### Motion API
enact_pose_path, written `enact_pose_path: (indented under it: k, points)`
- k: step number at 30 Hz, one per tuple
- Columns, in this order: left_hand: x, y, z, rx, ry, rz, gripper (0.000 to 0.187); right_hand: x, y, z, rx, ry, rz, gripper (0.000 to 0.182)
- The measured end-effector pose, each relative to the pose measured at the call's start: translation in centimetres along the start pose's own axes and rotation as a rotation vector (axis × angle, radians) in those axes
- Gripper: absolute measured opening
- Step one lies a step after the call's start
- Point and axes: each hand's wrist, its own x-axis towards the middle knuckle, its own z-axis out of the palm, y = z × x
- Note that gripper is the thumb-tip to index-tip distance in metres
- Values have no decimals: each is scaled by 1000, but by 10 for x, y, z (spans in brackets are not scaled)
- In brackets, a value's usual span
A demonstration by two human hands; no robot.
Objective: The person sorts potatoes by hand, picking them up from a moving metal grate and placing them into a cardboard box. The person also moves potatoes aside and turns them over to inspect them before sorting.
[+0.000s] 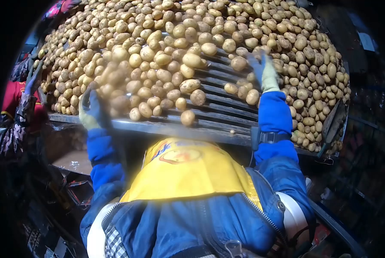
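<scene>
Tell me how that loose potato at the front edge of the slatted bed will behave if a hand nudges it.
The potato looks rounded and smooth-skinned, so it would probably roll. It sits on the roller bars near the front lip with nothing beside it, so it may drop off. It seems firm, unlikely to squash. The gloved right hand is nearer than the left hand.

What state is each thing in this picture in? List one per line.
Potatoes: heaped loose on the table.
Slatted table: partly bare near the front edge.
Left hand: gloved, among potatoes, blurred.
Right hand: gloved, open, resting on potatoes.
Yellow apron: worn over blue jacket.
</scene>
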Motion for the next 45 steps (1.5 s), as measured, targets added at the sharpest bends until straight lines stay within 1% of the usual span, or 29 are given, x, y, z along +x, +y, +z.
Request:
enact_pose_path:
  k: [1,3,5,6,7,9,10,11,13,14,15,17,18,20,21,23,24,27,29,31,33,35,37,38,39,41,43,44,45]
  points:
    - [0,-2,1,-61,11,-17,33,-14,-17,8,348,-99,-28,81]
    - [-8,6,5,-86,46,-31,33,-56,-62,6,-284,38,-151,82]
    - [0,4,-1,94,-14,39,33,-78,-67,-3,467,-182,-90,91]
    - [0,1,-2,54,-28,46,33,-93,-79,-11,509,-190,36,88]
    - [0,1,-1,57,-26,42,33,-103,-76,-11,508,-194,37,88]
    - [0,4,-2,84,-25,23,33,-117,-58,-4,640,114,-30,78]
    - [-2,6,0,72,-5,25,33,-121,-43,-3,406,258,-77,63]
    - [-3,8,3,76,-4,24,33,-126,-31,-1,408,254,-76,63]
    - [-7,11,8,61,39,123,32,-142,-37,-6,-43,116,-147,52]
    - [-6,5,2,48,21,90,33,-150,-44,-4,-157,-30,-145,43]
    - [-6,6,2,50,24,87,33,-160,-54,-3,-194,-39,-270,45]
    - [-8,9,4,93,26,124,33,-172,-78,8,164,-71,-186,39]
    - [-6,10,3,46,-1,133,32,-170,-79,11,161,-77,-188,39]
    - [-8,9,4,49,15,107,31,-158,-79,18,356,-55,-199,36]
    - [-8,11,3,52,23,87,31,-152,-84,21,467,-7,-124,38]
    - [-5,3,-2,70,42,107,31,-136,-92,13,180,104,-369,39]
    - [-6,3,-2,40,24,82,30,-131,-102,13,178,103,-375,39]
    - [-11,14,3,-75,24,-27,29,-123,-129,31,-203,-47,-654,42]
    - [-15,22,6,-72,41,-31,31,-120,-149,56,-499,-106,-647,40]
    - [-18,33,9,-83,55,-76,33,-108,-159,61,-498,-86,-691,40]
    - [-21,34,8,-96,36,-60,33,-105,-165,58,-521,-242,-601,37]
    - [-20,29,7,-118,42,-40,33,-104,-158,58,-500,-213,-642,41]
    - [-16,24,4,-48,16,38,33,-105,-146,61,-55,-94,-591,43]
    - [-14,21,4,-99,16,29,33,-103,-137,65,223,-232,-217,47]
    - [-16,23,6,-95,8,25,33,-98,-123,62,297,-212,-206,44]
    - [-19,30,9,-140,52,-97,34,-115,-133,18,766,-187,-146,40]
    - [-19,31,7,-113,39,-87,35,-124,-111,-19,1073,-354,62,35]
    - [-20,31,6,-93,30,-70,35,-134,-101,-20,1132,-337,-206,33]
    - [-20,31,6,-90,28,-79,35,-141,-98,-20,1129,-339,-198,33]
